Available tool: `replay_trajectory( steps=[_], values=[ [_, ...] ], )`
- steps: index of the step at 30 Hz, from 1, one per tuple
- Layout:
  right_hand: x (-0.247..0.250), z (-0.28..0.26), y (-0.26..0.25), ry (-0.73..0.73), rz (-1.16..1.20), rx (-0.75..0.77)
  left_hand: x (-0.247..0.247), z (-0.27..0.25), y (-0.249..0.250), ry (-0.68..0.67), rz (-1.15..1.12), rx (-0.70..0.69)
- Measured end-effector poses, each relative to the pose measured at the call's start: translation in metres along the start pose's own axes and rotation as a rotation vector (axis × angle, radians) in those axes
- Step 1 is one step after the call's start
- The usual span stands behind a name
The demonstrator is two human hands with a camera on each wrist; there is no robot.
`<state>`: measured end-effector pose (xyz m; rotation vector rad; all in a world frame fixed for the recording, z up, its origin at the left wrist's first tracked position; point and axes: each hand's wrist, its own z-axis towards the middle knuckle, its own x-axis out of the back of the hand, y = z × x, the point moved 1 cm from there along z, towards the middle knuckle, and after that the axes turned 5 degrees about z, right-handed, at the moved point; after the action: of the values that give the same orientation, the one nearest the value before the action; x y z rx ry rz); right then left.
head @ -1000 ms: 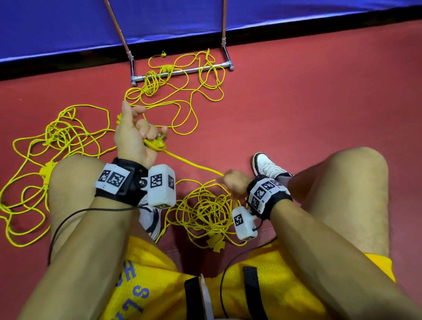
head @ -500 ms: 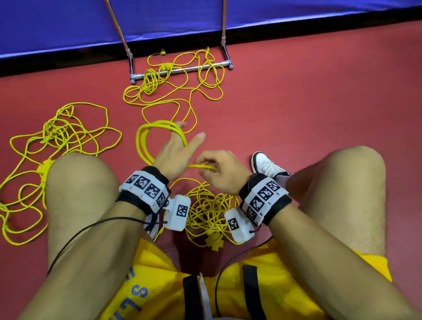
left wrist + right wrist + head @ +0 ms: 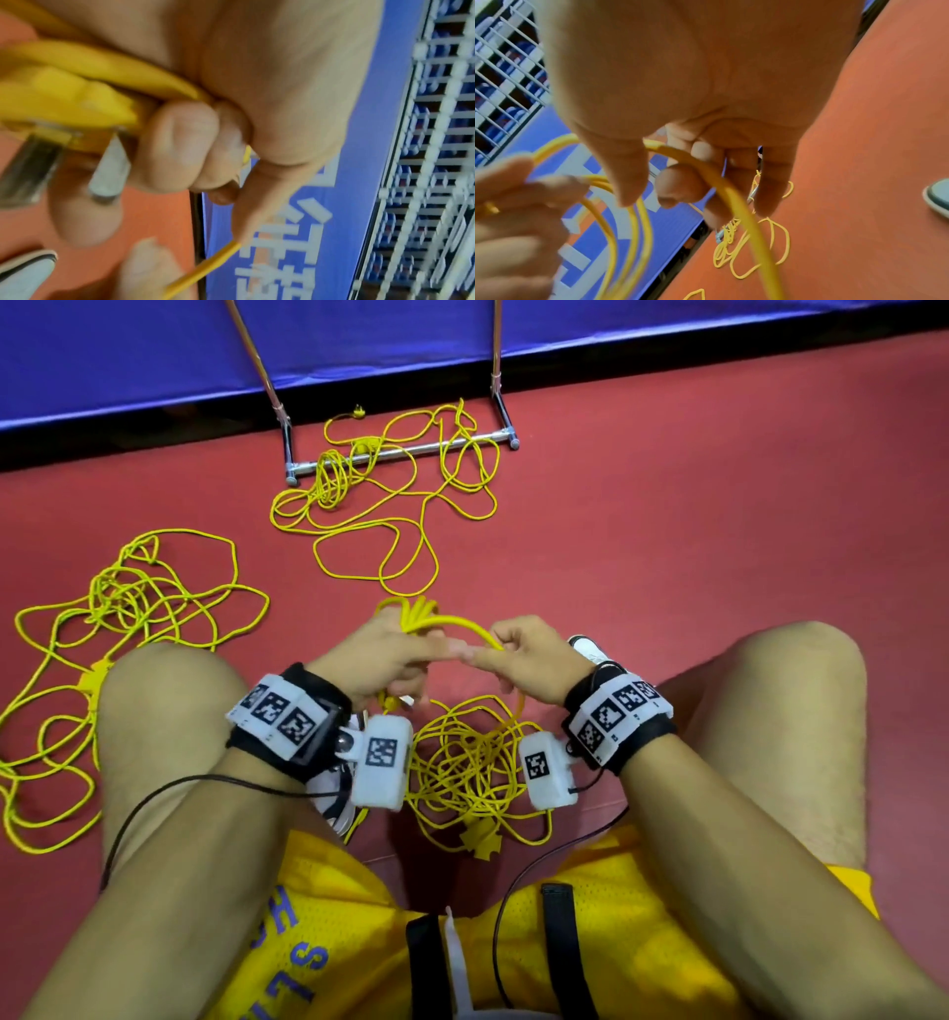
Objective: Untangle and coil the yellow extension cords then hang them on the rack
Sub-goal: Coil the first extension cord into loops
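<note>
Coiling underway: our left hand (image 3: 382, 654) grips gathered loops (image 3: 416, 616) plus plug (image 3: 77, 97). Our right hand (image 3: 526, 654) pinches feeding cord (image 3: 721, 182), fingers curled. We keep loops equal, draw slack slowly from pile (image 3: 462, 762) on floor (image 3: 667, 531); knots there probable. Rack (image 3: 400, 451) well apart.

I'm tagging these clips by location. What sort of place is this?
Probably an indoor sports hall: red floor, blue padded barrier with printed characters along its edge, and what look like rows of blue seats behind white railings.
</note>
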<state>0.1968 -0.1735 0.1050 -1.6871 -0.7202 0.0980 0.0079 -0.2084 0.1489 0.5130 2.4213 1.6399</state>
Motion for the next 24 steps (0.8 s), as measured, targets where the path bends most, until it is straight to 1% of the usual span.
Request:
replay_trajectory(
  steps=[3,4,6,8,10,11,12,13,14,16,17,18,20,21,22,24],
  values=[
    [-0.001,0.010,0.020,-0.051,-0.051,-0.111,0.010,-0.003,0.006,0.077,-0.255,0.032],
    [-0.002,0.011,0.022,-0.043,-0.049,-0.136,0.010,-0.004,0.007,0.083,-0.319,0.042],
    [-0.001,0.011,0.019,-0.001,-0.017,-0.148,0.007,-0.004,0.009,0.050,-0.390,0.057],
    [0.002,0.008,0.008,0.095,0.094,-0.070,0.004,-0.004,0.008,-0.008,-0.434,0.086],
    [0.010,0.008,-0.002,0.238,0.327,0.039,0.003,-0.004,0.009,-0.096,-0.483,0.111],
    [0.015,0.010,-0.006,0.286,0.437,0.086,0.003,-0.004,0.009,-0.147,-0.508,0.110],
    [0.018,0.012,-0.007,0.318,0.499,0.128,0.003,-0.005,0.010,-0.195,-0.528,0.101],
    [0.020,0.015,-0.005,0.350,0.499,0.161,0.003,-0.005,0.011,-0.237,-0.547,0.085],
    [0.021,0.018,-0.001,0.385,0.447,0.182,0.002,-0.006,0.012,-0.274,-0.571,0.066],
    [0.016,0.022,0.009,0.428,0.272,0.163,0.000,-0.008,0.014,-0.339,-0.641,0.018],
    [0.011,0.022,0.015,0.427,0.167,0.102,0.001,-0.007,0.014,-0.363,-0.676,-0.010],
    [0.006,0.022,0.020,0.387,0.072,0.000,0.001,-0.006,0.014,-0.381,-0.706,-0.038],
    [-0.005,0.016,0.024,0.207,-0.030,-0.212,0.002,-0.003,0.013,-0.396,-0.750,-0.080],
    [-0.011,0.012,0.026,0.124,-0.059,-0.282,0.001,-0.001,0.011,-0.379,-0.762,-0.091],
    [-0.015,0.009,0.028,0.065,-0.088,-0.327,0.001,0.001,0.009,-0.350,-0.773,-0.103],
    [-0.022,0.006,0.035,0.013,-0.134,-0.381,0.001,0.002,0.007,-0.298,-0.834,-0.149]
  ],
)
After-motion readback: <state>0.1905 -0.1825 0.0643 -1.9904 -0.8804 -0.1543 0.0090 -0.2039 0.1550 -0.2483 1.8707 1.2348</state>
